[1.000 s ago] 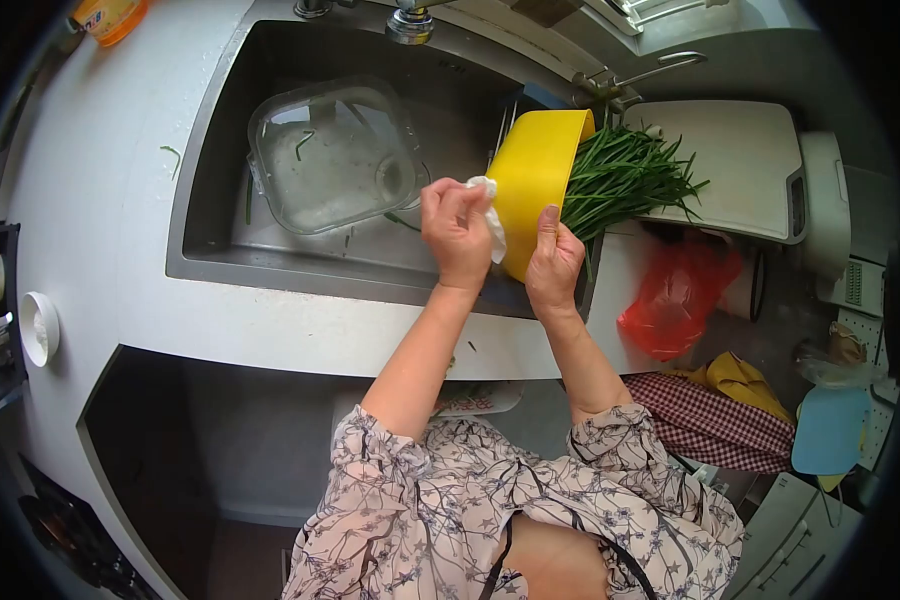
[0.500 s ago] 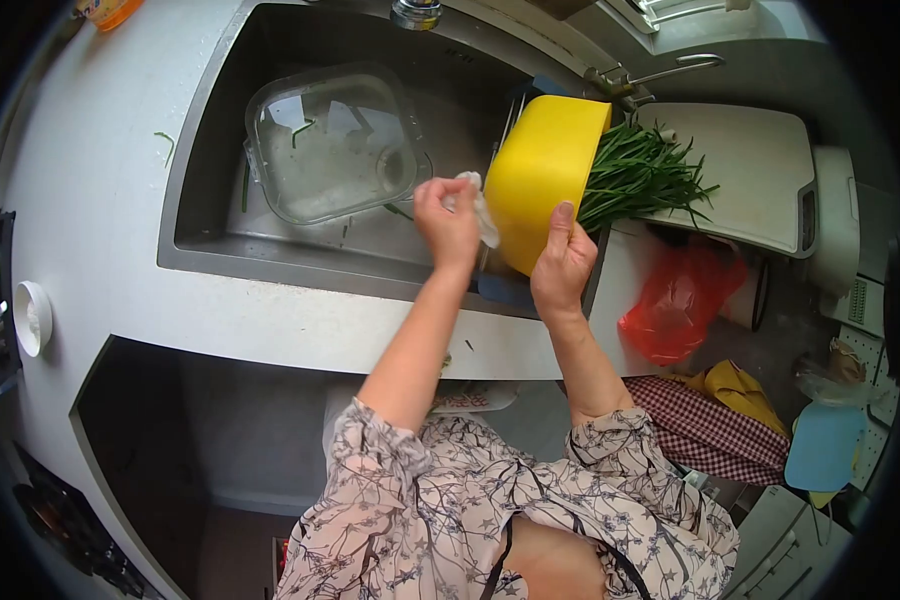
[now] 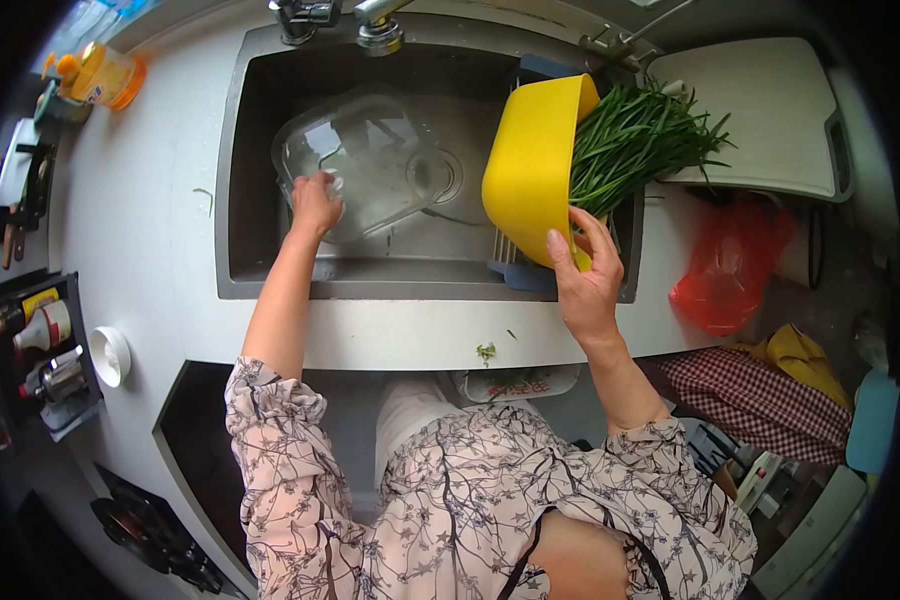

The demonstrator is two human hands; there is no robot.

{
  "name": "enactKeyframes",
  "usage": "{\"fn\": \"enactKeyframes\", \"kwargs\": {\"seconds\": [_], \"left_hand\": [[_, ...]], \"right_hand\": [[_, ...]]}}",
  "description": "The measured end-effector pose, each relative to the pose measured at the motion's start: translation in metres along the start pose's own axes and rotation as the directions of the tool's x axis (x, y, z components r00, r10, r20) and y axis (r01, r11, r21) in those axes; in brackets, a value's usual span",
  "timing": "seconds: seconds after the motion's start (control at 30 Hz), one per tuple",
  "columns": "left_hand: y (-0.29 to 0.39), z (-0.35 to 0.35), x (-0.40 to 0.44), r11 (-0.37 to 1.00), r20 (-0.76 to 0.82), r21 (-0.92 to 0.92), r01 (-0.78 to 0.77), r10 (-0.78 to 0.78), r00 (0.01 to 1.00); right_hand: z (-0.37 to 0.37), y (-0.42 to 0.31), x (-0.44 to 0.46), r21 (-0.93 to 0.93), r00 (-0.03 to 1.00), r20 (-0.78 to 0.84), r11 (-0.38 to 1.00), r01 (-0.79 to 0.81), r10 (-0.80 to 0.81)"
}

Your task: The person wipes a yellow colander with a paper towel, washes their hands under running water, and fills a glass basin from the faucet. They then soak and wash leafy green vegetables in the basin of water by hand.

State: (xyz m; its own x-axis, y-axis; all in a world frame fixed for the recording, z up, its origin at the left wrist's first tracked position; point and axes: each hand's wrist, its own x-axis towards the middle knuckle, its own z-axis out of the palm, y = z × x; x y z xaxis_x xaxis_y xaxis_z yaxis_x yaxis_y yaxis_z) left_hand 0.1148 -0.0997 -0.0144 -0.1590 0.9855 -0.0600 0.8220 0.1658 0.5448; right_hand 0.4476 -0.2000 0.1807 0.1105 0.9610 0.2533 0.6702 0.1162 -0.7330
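Observation:
My right hand (image 3: 592, 285) grips the near rim of a yellow basin (image 3: 530, 160), thumb on the outer wall. The basin lies tipped on its side over the right end of the sink, its mouth facing right. Long green leafy stalks (image 3: 635, 145) spill from it toward the cutting board. My left hand (image 3: 316, 208) is in the sink at the left side of a clear rectangular container (image 3: 385, 170). Its fingers are closed, and a bit of a white crumpled cloth or tissue (image 3: 337, 186) shows beside them. Whether they also touch the container is unclear.
Metal sink (image 3: 370, 290) with a tap (image 3: 380, 35) at the back. A pale cutting board (image 3: 760, 110) and a red plastic bag (image 3: 730, 265) are on the right. Left lie an orange bottle (image 3: 110, 75) and a white bowl (image 3: 110, 356). Green scraps (image 3: 485, 353) dot the front counter.
My left hand has moved left from beside the yellow basin to the clear container, with the white crumpled piece. My right hand still holds the basin. The view has shifted.

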Motion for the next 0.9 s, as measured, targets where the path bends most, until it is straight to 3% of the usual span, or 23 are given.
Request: {"fn": "enactKeyframes", "kwargs": {"seconds": [0.03,0.07,0.13,0.17,0.23,0.37,0.4,0.43,0.47,0.53,0.6,0.67,0.7,0.8,0.83,0.9], "left_hand": [[-0.009,0.009,0.008,0.990,0.135,0.143,0.018,-0.038,0.990],[-0.005,0.028,0.016,0.971,0.280,0.190,-0.145,0.088,0.956],[0.010,0.057,0.034,0.857,0.561,0.220,-0.467,0.280,0.779],[0.020,0.066,0.047,0.835,0.562,0.217,-0.506,0.317,0.764],[0.037,0.079,0.069,0.789,0.564,0.205,-0.578,0.388,0.729],[0.027,0.050,0.094,0.902,0.310,0.248,-0.353,0.271,0.911],[0.018,0.036,0.083,0.896,0.387,0.288,-0.337,0.213,0.897],[-0.004,0.056,0.075,0.871,0.402,0.284,-0.402,0.272,0.874],[0.007,0.051,0.064,0.716,0.556,0.360,-0.598,0.350,0.754],[0.010,0.070,0.059,0.770,0.553,0.223,-0.597,0.404,0.729],[0.031,0.089,0.070,0.838,0.477,0.057,-0.542,0.454,0.753],[0.026,0.059,0.099,0.860,0.254,-0.138,-0.491,0.510,0.822],[0.024,0.042,0.100,0.892,0.300,-0.211,-0.399,0.448,0.842],[0.030,-0.015,0.091,0.942,0.500,-0.332,-0.049,0.219,0.838],[0.049,-0.008,0.077,0.936,0.585,-0.342,0.087,0.140,0.799],[0.043,-0.009,0.071,0.865,0.687,-0.404,0.296,0.073,0.723]], "right_hand": [[-0.005,0.000,-0.004,-0.088,0.997,-0.032,0.993,0.074,-0.077],[-0.013,-0.009,-0.009,-0.247,0.983,-0.094,0.961,0.128,-0.156],[-0.023,-0.013,-0.029,-0.296,0.962,-0.197,0.947,0.124,-0.187],[-0.024,-0.018,-0.039,-0.322,0.948,-0.246,0.940,0.116,-0.201],[-0.015,-0.035,-0.060,-0.165,0.993,-0.104,0.986,0.035,-0.053],[0.021,-0.046,-0.059,0.037,0.965,0.171,0.978,-0.207,0.198],[0.047,-0.057,-0.058,0.035,0.965,0.156,0.975,-0.219,0.211],[0.066,-0.061,-0.054,0.039,0.958,0.149,0.967,-0.254,0.245],[0.087,-0.062,-0.048,0.053,0.943,0.138,0.948,-0.312,0.303],[0.127,-0.048,-0.033,0.068,0.902,0.118,0.903,-0.425,0.416],[0.145,-0.007,-0.015,-0.079,0.812,0.129,0.822,-0.564,0.570],[0.178,-0.001,0.004,-0.120,0.616,0.147,0.632,-0.766,0.774],[0.190,0.005,0.012,-0.139,0.490,0.159,0.511,-0.848,0.857],[0.232,0.054,0.010,0.060,0.156,0.522,0.146,-0.987,0.839],[0.221,0.074,0.004,0.052,0.095,0.556,0.080,-0.995,0.826],[0.236,0.084,-0.003,0.078,0.071,0.580,0.032,-0.996,0.812]]}}
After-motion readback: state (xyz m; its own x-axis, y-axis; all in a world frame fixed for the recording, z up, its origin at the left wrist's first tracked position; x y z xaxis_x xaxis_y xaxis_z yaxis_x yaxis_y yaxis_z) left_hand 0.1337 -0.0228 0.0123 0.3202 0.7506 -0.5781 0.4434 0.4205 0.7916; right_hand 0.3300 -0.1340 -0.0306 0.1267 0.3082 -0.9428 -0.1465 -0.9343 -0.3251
